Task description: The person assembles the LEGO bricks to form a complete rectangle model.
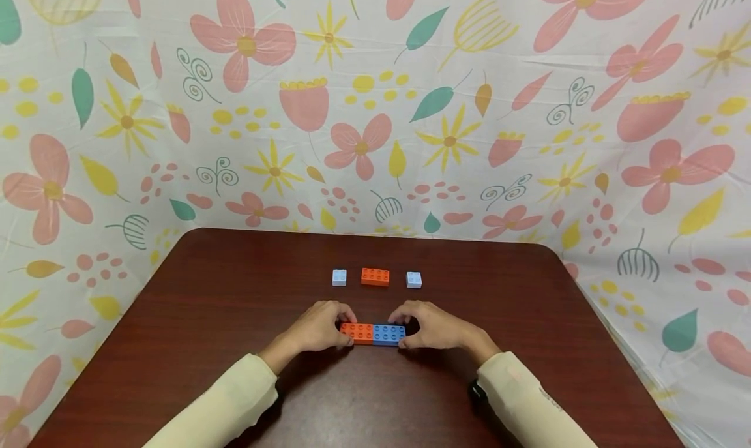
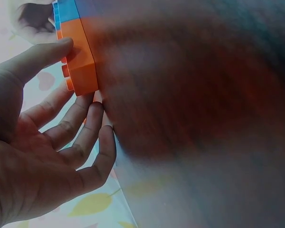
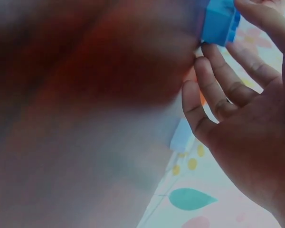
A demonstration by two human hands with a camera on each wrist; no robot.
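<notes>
An orange toy brick (image 1: 359, 334) and a blue toy brick (image 1: 389, 336) lie end to end on the table, forming one row with studs upward. My left hand (image 1: 319, 325) pinches the orange brick near its left end, thumb on the near side and fingers at the far side. At the other end, my right hand (image 1: 437, 327) grips the blue brick between thumb and fingers. The left wrist view shows the thumb pressed to the side of the orange brick (image 2: 83, 61). In the right wrist view, fingertips are at the blue brick (image 3: 217, 23).
Behind the hands, a second orange brick (image 1: 375, 277) sits between two small pale-blue bricks, one on the left (image 1: 339, 278) and one on the right (image 1: 413, 280). The dark brown table (image 1: 235, 291) ends at a flower-patterned cloth (image 1: 364, 109) hanging behind it.
</notes>
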